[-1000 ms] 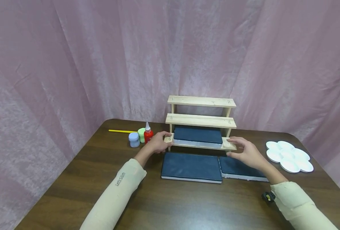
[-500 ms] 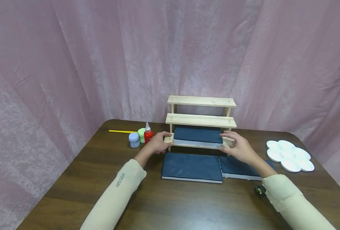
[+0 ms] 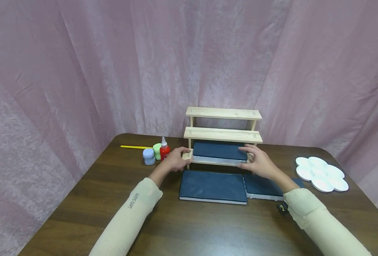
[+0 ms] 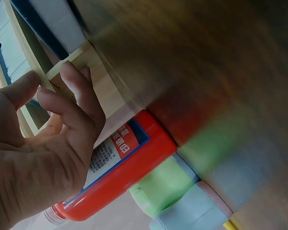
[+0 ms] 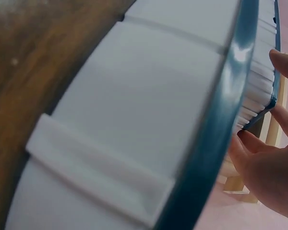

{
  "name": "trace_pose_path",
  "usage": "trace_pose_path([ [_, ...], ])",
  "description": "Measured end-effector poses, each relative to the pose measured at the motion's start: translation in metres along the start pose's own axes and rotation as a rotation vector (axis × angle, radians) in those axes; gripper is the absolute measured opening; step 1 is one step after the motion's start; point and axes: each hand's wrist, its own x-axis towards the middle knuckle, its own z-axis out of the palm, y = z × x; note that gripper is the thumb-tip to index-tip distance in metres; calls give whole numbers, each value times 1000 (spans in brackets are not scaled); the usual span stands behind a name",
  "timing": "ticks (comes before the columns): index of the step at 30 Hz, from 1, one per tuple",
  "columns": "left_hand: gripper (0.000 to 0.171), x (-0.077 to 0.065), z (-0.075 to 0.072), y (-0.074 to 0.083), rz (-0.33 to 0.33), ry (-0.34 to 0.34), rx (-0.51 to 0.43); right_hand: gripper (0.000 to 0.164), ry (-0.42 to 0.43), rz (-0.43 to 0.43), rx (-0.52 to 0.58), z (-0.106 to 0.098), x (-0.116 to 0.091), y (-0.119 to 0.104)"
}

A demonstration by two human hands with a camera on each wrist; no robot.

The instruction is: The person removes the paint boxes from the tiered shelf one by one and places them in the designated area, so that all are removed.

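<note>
A pale wooden three-step stand [image 3: 223,134] rises at the table's back. On its lowest step lies a plastic box [image 3: 219,150] with a dark blue lid and whitish sides. My left hand [image 3: 176,159] grips the left end of that step, thumb and fingers curled around the wood; the left wrist view shows this hand [image 4: 62,129] beside the red bottle [image 4: 120,167]. Around the box's right end, my right hand [image 3: 261,163] has its fingers on the lid and thumb at the front. In the right wrist view, the fingertips meet the box [image 5: 260,79] near its corner.
Two more blue-lidded boxes lie before the stand, one at left [image 3: 212,186] and one at right [image 3: 262,186] under my right forearm. A white flower-shaped palette [image 3: 321,174] sits far right. Left are blue [image 3: 149,156] and green [image 3: 157,151] jars and a yellow stick [image 3: 136,147].
My right hand has moved left, from beside the step's right end onto the right end of the box. The left hand has stayed on the step.
</note>
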Motion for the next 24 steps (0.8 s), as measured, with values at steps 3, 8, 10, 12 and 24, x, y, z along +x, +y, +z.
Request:
trace_pose_path([
  [3,49,-1,1,0,-1,-5,4,67,-12,9,-33,2,2,2],
  [8,50,-1,1,-1,2,-3,0,65,15,-4,-47,5,3,1],
  [10,51,-1,1,-1,4,-3,0,63,33,-15,-27,6,3,1],
  [12,51,-1,0,-1,3,-1,-4,61,52,-23,-1,7,3,1],
  [24,50,0,0,0,12,3,-4,56,151,-23,88,9,-7,1],
])
